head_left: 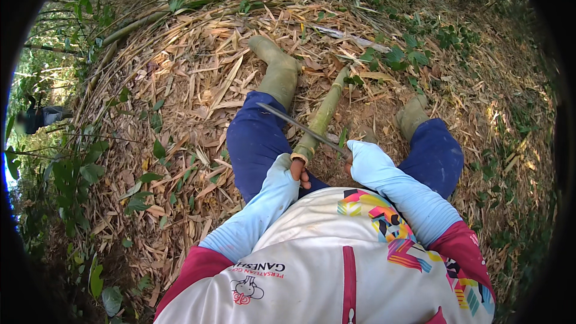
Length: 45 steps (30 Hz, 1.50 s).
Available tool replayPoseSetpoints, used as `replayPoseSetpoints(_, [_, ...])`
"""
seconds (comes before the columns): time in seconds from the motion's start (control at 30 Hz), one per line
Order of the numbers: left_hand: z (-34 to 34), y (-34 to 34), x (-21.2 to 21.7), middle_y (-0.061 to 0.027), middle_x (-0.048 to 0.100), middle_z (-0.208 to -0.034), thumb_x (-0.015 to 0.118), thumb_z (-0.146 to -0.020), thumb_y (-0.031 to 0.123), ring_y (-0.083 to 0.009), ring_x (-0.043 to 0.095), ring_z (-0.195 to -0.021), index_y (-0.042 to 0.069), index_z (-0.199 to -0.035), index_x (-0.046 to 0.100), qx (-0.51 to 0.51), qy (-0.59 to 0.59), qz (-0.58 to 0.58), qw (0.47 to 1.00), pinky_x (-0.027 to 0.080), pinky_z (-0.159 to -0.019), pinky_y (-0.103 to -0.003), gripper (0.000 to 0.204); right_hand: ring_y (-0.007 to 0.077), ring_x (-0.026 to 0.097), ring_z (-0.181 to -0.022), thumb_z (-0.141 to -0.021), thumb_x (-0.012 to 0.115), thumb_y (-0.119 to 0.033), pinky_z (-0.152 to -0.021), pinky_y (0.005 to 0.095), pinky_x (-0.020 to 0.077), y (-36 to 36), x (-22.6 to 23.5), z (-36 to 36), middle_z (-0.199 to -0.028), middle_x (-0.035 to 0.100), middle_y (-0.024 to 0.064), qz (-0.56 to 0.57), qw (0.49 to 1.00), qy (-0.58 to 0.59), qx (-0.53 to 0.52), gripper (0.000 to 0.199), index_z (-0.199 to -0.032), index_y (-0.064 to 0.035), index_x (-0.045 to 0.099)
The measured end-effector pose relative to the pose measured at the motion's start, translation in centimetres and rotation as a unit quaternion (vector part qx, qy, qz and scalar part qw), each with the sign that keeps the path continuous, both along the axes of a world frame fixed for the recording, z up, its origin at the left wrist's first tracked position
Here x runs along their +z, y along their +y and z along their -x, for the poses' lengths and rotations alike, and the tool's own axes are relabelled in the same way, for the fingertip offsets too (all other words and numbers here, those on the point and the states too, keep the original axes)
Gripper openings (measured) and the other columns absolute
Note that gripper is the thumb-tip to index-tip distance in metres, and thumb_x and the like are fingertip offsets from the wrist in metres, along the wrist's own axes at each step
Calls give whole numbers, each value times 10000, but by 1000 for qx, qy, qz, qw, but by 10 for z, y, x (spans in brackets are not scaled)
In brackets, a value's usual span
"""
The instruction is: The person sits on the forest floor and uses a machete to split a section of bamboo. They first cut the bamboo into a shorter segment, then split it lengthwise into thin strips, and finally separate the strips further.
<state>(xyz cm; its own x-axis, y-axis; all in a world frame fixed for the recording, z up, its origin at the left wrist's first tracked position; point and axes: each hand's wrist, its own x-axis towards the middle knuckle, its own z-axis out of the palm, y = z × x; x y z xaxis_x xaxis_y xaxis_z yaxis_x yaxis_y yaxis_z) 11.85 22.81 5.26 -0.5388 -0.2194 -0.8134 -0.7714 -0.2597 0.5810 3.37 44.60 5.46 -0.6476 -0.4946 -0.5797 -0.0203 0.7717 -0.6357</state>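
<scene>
Gripping the stiff, likely slippery bamboo stalk [321,119] at its cut end, the left hand [298,170] is clamped; the right hand [354,151], mostly hidden, appears closed around a long blade [300,126].

Pale-blue sleeves [258,210], navy trousers [255,141], olive boots [277,72]

Left hand [298,171]: closed around the near end of a green bamboo piece [321,121], fingers wrapped on it.
Right hand [350,157]: mostly hidden by the light blue sleeve; it holds a long dark blade [300,126].
Blade: lies across the bamboo piece, tip pointing far left.
Boots [277,67]: olive rubber, on each side of the bamboo.
Ground [180,102]: dry leaves everywhere.
</scene>
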Motion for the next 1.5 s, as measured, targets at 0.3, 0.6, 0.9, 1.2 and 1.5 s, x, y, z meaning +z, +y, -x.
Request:
replayPoseSetpoints(0.3, [-1,9,8,-57,516,-694,573,-925,185,-161,507,-502,37,-952,522,12,-4,-44,999,513,-526,-332,158,393,665,-911,-743,716,-130,-781,438,534,-26,27,7,-954,680,224,-9,994,40,99,433,-1158,-48,621])
replayPoseSetpoints(0.6, [2,12,19,-47,495,-711,560,-948,180,-140,489,-542,54,-947,503,-15,-9,-45,999,506,-539,-329,138,416,654,-901,-741,722,-148,-784,455,524,-9,13,5,-948,670,241,35,997,51,54,364,-1075,-34,630])
replayPoseSetpoints(0.9, [0,16,18,-39,492,-655,561,-950,238,-127,492,-522,52,-941,493,-45,17,-20,999,490,-527,-281,198,388,666,-939,-738,722,-138,-827,411,532,-3,11,6,-984,679,250,44,996,45,66,464,-1171,-9,619])
replayPoseSetpoints(1.2, [-2,17,27,-21,515,-607,564,-966,251,-113,544,-527,25,-993,548,-123,52,68,989,446,-497,-263,228,409,659,-879,-734,731,-155,-777,454,526,1,13,10,-906,676,222,1,997,44,68,373,-1069,-25,633])
replayPoseSetpoints(1.5, [-6,20,19,-46,597,-721,530,-978,234,-99,530,-568,16,-1108,573,-147,210,120,959,437,-518,-265,257,389,668,-913,-734,718,-144,-815,431,531,7,20,9,-942,686,219,14,995,31,95,446,-1152,-16,631])
